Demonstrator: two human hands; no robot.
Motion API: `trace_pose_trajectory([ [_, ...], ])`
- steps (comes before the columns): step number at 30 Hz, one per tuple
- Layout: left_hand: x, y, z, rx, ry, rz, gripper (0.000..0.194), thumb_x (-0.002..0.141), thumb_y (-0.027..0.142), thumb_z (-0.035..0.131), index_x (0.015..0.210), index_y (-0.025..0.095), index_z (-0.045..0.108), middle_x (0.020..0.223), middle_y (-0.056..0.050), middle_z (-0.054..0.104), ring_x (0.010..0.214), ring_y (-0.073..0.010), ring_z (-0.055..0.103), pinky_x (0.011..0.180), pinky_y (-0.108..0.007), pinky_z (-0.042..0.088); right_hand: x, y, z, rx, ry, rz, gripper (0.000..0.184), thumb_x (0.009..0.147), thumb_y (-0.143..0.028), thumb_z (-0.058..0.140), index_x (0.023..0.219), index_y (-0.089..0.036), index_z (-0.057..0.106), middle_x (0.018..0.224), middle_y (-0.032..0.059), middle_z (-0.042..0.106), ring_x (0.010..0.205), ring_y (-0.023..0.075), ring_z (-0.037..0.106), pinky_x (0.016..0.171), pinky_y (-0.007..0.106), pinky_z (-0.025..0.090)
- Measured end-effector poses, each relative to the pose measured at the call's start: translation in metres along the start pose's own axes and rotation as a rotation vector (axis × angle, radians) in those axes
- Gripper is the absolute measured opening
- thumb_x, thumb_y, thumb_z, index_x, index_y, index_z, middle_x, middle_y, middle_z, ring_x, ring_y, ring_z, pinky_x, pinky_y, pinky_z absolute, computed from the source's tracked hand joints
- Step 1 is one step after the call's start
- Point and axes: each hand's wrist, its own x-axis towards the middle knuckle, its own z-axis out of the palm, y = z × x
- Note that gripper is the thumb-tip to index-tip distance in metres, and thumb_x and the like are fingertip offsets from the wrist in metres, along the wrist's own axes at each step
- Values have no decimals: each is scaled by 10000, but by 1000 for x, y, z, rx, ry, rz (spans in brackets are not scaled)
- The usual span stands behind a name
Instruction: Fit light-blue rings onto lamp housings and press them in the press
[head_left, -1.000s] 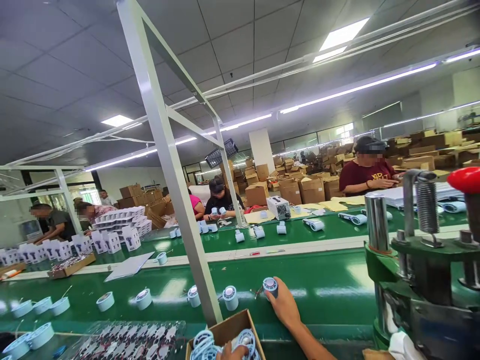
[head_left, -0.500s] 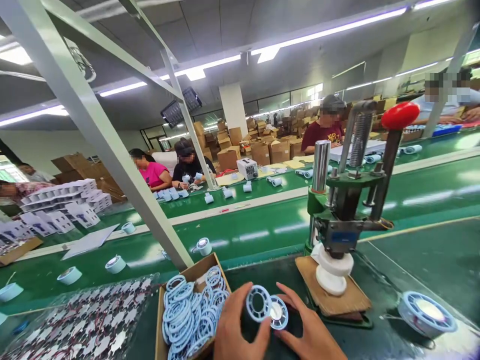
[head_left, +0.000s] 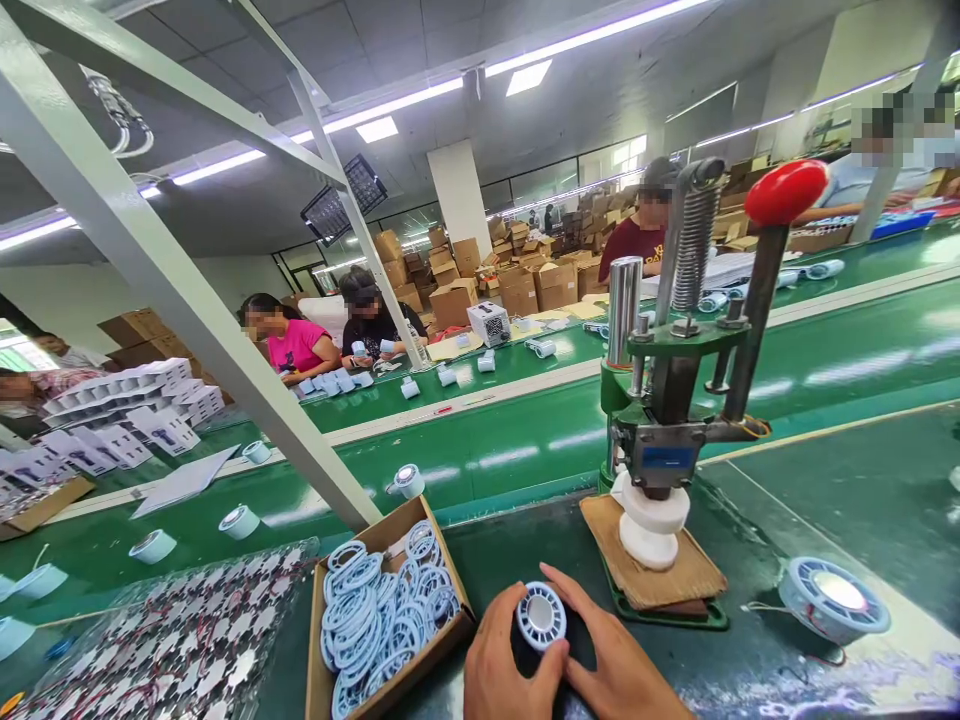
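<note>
Both hands meet at the bottom middle around one small round light-blue fan part (head_left: pixel 541 616) with a grille face and a shiny centre. My left hand (head_left: pixel 504 665) grips it from the left, my right hand (head_left: pixel 611 665) from the right. Just left of my hands stands an open cardboard box (head_left: pixel 322 690) full of several light-blue grille rings (head_left: pixel 382 620). A hand press with a red knob (head_left: pixel 784 190) and a white pressing head (head_left: pixel 649 518) stands on a wooden board (head_left: pixel 694 580) just right of my hands.
Another blue round fan part (head_left: pixel 832 595) lies at the right on the green bench. A tray of small star-shaped boards (head_left: pixel 157 650) sits at the left. Similar round parts (head_left: pixel 409 480) ride the green conveyor beyond. A slanted metal post (head_left: pixel 195 300) crosses the left. Other people work across the line.
My right hand came back from the conveyor. The grille ring in my left hand and the round part in my right, apart half a second ago, are now together as one piece.
</note>
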Motion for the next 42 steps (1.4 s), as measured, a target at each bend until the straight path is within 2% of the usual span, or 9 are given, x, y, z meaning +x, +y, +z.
trace_pose_trajectory([
  [13,0,-8,5,-70,102,54,489,645,239,805,1130,268,756,1134,-30,775,1015,-287,748,1021,-428,586,0,-2,0,-39,-28,12,655,949,-296,521,1575,-228,341,1602,100,413,1468,243,427,1254,471,335],
  [19,-1,3,2,-76,193,83,377,728,355,799,1095,281,750,1093,-25,770,1000,-264,736,995,-408,583,0,-7,-1,-9,-28,14,657,980,-469,559,1557,-217,372,1590,120,429,1461,256,437,1250,465,345],
  [25,-7,4,12,-10,223,138,371,729,286,786,1094,232,751,1127,-80,716,1068,-283,696,948,-391,580,0,1,2,-29,-13,9,678,936,-275,517,1583,-229,320,1594,98,425,1451,238,451,1234,461,373],
  [28,-10,1,18,8,245,107,396,759,318,777,1139,209,749,1140,-103,696,1086,-288,689,936,-381,580,-1,1,3,-30,3,-1,658,937,-275,512,1574,-254,348,1586,82,441,1441,239,466,1224,453,390],
  [31,-7,4,16,9,202,49,444,739,313,793,1169,210,756,1148,-99,692,1097,-291,691,949,-374,580,-2,0,2,-19,15,-2,632,949,-298,518,1563,-269,376,1583,74,448,1438,244,470,1225,453,390],
  [37,5,14,-1,-84,-8,-19,515,651,253,818,1164,248,776,1181,-52,730,1110,-274,701,1029,-359,560,-2,0,1,1,8,-9,654,924,-283,555,1558,-252,401,1577,91,456,1441,262,467,1228,463,383],
  [42,5,-6,-2,-163,-92,-1,597,676,291,780,1269,253,731,1307,-53,719,1230,-291,663,1126,-424,509,-2,-5,-2,-18,-20,9,664,937,-315,562,1572,-244,378,1588,95,438,1451,265,452,1237,477,364],
])
